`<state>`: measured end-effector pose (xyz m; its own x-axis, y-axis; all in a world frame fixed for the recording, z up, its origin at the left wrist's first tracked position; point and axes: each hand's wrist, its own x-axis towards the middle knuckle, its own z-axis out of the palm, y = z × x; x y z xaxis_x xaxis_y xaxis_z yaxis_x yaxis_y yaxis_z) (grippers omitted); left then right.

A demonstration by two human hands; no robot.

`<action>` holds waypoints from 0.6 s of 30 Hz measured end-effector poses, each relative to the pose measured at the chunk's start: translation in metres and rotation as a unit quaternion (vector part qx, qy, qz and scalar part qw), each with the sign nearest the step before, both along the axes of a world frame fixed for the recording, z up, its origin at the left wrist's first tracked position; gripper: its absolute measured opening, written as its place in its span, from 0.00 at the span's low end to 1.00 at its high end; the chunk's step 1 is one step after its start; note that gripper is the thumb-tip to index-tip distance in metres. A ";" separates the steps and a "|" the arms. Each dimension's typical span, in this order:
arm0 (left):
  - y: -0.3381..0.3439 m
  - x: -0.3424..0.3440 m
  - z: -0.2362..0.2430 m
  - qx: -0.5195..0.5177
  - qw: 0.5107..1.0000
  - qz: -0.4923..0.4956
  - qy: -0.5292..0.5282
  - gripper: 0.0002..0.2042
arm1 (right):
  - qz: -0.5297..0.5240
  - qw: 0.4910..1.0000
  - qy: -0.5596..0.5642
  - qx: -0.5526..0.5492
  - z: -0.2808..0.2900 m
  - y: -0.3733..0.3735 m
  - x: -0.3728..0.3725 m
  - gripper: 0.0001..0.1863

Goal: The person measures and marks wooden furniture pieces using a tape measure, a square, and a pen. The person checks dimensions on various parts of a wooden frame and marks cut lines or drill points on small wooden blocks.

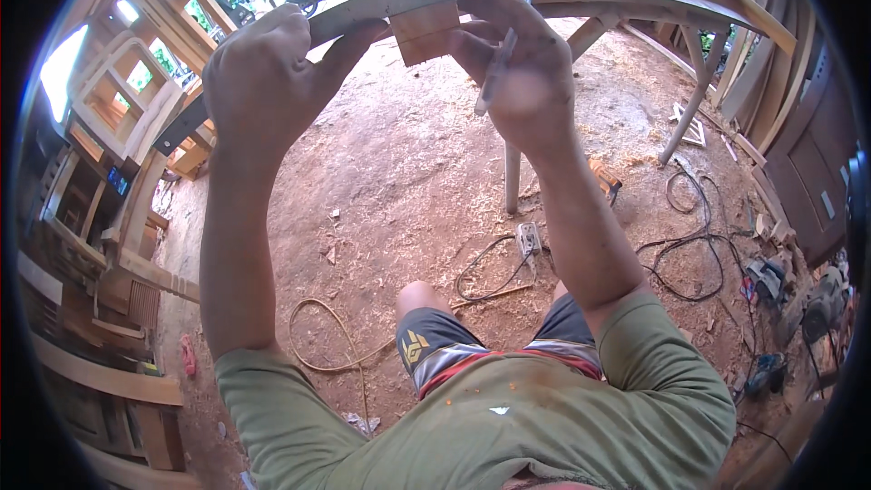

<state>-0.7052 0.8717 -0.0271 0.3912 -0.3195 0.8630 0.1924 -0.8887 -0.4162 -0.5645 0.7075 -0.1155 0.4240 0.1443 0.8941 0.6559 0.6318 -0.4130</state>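
My left hand (259,73) is raised, its thumb and fingers closed on the left end of a curved grey-brown strip (363,11). The strip lies across a pale wooden block (426,34) whose lower edge looks rough. My right hand (522,73) pinches the block's right side between thumb and fingers. A slim pen-like stick (497,73) is tucked between the fingers of that hand and slants downward. Both forearms reach up and away from my body, with the pieces held above the floor. Whether the strip and block are joined, I cannot tell.
Long curved timbers rest on a trestle (626,0) beyond my right hand. Wooden frames (127,100) are stacked at left. A yellow cord (313,365), black cables (717,245), a socket box (528,240) and power tools (821,304) lie on the shaving-strewn ground (390,191).
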 end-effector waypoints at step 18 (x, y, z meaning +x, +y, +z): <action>0.002 -0.001 0.000 0.018 0.999 0.035 -0.007 0.33 | 0.020 0.997 0.050 -0.053 -0.001 -0.003 0.001 0.22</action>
